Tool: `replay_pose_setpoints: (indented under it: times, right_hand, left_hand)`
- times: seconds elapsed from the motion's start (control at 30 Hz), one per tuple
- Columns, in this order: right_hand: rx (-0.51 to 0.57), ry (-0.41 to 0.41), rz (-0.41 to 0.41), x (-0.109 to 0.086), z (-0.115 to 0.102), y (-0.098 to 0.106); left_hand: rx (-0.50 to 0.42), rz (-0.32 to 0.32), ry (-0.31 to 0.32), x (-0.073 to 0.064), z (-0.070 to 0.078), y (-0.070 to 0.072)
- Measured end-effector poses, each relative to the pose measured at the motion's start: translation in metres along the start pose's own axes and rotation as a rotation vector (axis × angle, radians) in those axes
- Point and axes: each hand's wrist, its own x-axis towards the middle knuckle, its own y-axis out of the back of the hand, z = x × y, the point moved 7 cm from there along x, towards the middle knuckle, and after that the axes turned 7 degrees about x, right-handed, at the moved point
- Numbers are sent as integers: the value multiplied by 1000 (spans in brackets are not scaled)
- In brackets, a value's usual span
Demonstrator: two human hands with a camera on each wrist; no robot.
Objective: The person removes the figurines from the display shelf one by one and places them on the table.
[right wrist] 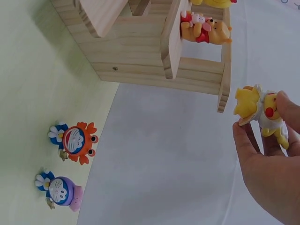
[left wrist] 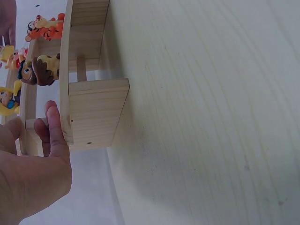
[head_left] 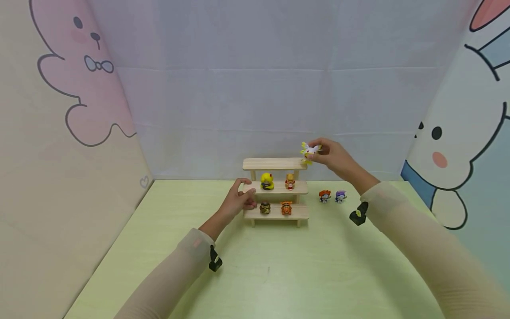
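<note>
Lining the back: a pale cloth (head_left: 239, 97) is hung, crossed by level creases; its foot is met by the table's far edge.
Table (head_left: 255, 283): pale yellow-green, streaked with wood-like grain; small dark specks are picked up in the left wrist view; soft shadows are thrown by both arms.
Left wall (head_left: 59, 208): cream; a pink bear drawing (head_left: 89, 95) with bow tie is carried, and a small heart (head_left: 144, 181) is set low near the corner.
Right wall (head_left: 484, 279): light blue below; a white rabbit drawing (head_left: 454, 146) with pink cheek is shown.
Shelf (head_left: 275, 164): plain wood, three tiers, stood toward the back of the table.
Middle tier: occupied by a blonde figure (head_left: 267, 181) at left and a bear (head_left: 290, 182) in red at right.
Lowest tier: occupied by an owl (head_left: 264, 208) at left, a tiger (head_left: 286, 208) at right.
Right of shelf: a crab-hat figure (head_left: 324, 196) and a purple-hat figure (head_left: 340, 196) are stood side by side on the table.
Left hand (head_left: 236, 201): shelf's left end is gripped, fingers bent about the middle and lowest tiers.
Right hand (head_left: 332, 157): a white-and-yellow toy (head_left: 308, 152) is pinched between thumb and fingers.
Toy's place: held just by the top tier's right end; whether wood is touched cannot be told.
</note>
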Motion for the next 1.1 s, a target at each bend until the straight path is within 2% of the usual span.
replay_pose_setpoints:
  times: [0.77,1.1]
  right_hand:
    - [-69,-65,28,-25,39,44]
    - [-72,-98,6,-34,61,57]
  left_hand:
    - [-10,3,1,1,-1,1]
    - [-5,-4,5,1,-2,1]
